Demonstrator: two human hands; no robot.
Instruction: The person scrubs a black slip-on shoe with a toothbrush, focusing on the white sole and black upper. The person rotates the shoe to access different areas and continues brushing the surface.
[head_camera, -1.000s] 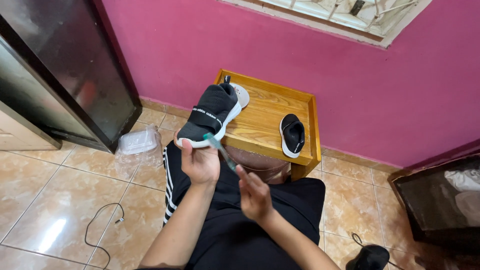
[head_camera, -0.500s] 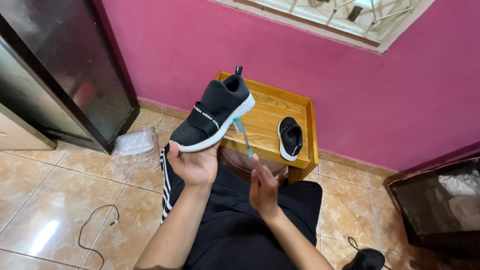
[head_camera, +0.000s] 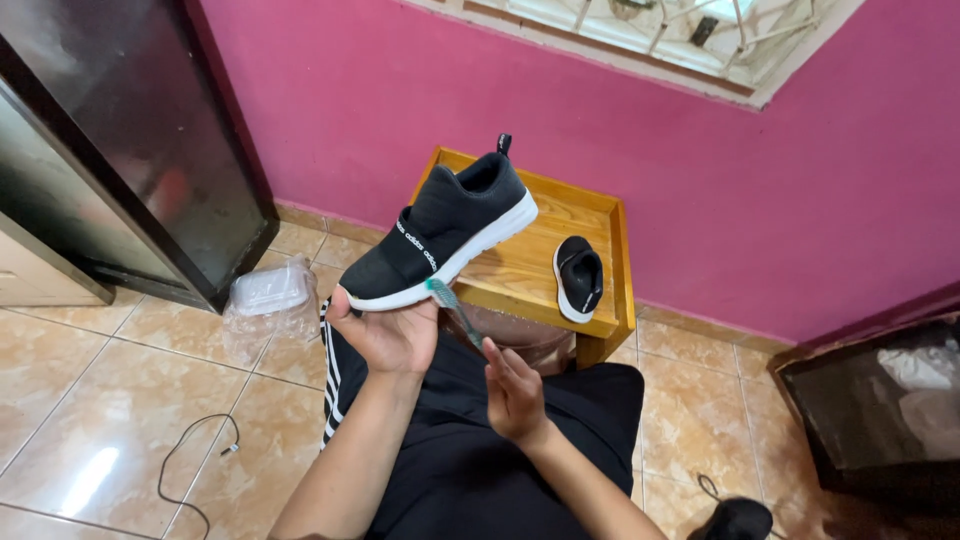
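Left hand (head_camera: 385, 330) grips the black shoe (head_camera: 450, 232), now raised higher and turned side-on; right hand (head_camera: 512, 390) holds the toothbrush (head_camera: 452, 308), bristles at the white sole edge

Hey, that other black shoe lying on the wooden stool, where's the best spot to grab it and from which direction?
Likely by the heel end of the black shoe, coming from above. It lies flat on the wooden stool with its opening facing up, so fingers could hook inside the collar. The stool's raised rim on the right makes a side approach awkward, and the left hand and right hand are both occupied.
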